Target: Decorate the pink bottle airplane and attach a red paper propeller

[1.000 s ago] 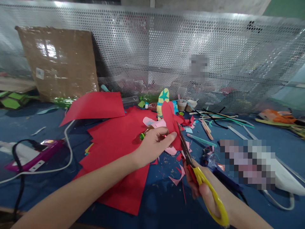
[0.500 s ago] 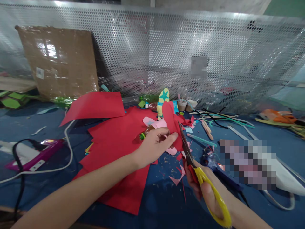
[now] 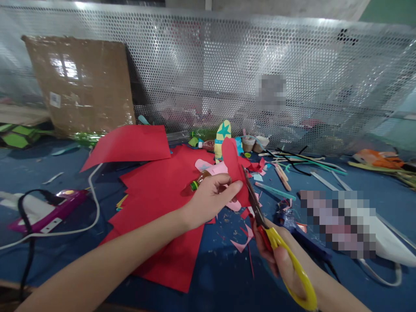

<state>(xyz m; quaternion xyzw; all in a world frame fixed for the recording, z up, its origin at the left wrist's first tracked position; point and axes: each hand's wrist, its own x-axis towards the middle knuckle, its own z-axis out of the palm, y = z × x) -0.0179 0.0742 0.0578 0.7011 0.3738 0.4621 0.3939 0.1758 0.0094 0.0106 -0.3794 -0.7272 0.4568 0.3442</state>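
Between the thumb and fingers of my left hand (image 3: 211,197) is a piece of red paper (image 3: 231,158) with a rounded upper end. My right hand (image 3: 282,255) grips scissors (image 3: 274,238) with yellow and red handles. Their dark blades lie along the right edge of the red piece; how much paper is between them is hard to see. Beneath and left of my left hand, large red sheets (image 3: 159,203) are spread over one another. A small bottle with a green cap (image 3: 194,185) and pink paper pieces (image 3: 212,168) lie just beyond that hand, partly covered by it.
A purple power strip (image 3: 55,212) with cables lies at left. Pink and red scraps (image 3: 242,240) litter the blue table (image 3: 224,268). A dark blue glue gun (image 3: 302,236) rests at right. Behind stand a cardboard panel (image 3: 81,86) and a perforated metal screen (image 3: 182,65).
The scissors and my right hand have shifted very slightly, with the handles a little lower and further right. The top of the red piece has turned slightly; my left hand keeps its place.
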